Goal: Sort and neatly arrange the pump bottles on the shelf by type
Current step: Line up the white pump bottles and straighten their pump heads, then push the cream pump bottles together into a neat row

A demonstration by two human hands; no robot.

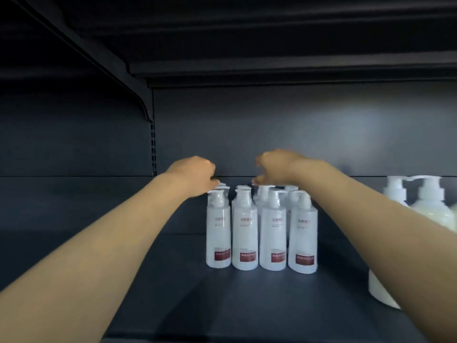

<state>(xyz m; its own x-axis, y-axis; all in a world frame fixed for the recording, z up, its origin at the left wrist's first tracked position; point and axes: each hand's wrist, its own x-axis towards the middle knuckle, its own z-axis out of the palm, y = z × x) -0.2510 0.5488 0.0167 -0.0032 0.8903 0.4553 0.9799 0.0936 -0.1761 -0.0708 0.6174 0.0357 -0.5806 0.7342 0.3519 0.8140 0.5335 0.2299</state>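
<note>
Several slim white pump bottles with red labels stand in tight rows in the middle of the dark shelf. Both my arms reach over the front row to the back rows. My left hand has its fingers curled downward and pinches the pump head of a back-left white bottle. My right hand hovers over the back-row pumps with loosely curved fingers, its thumb tip just above one. The back bottles are mostly hidden by the front row.
At the right, partly behind my right forearm, stand wider cream-coloured pump bottles, one nearer the shelf's front edge. Behind is the shelf's dark back panel, and an upper shelf hangs overhead.
</note>
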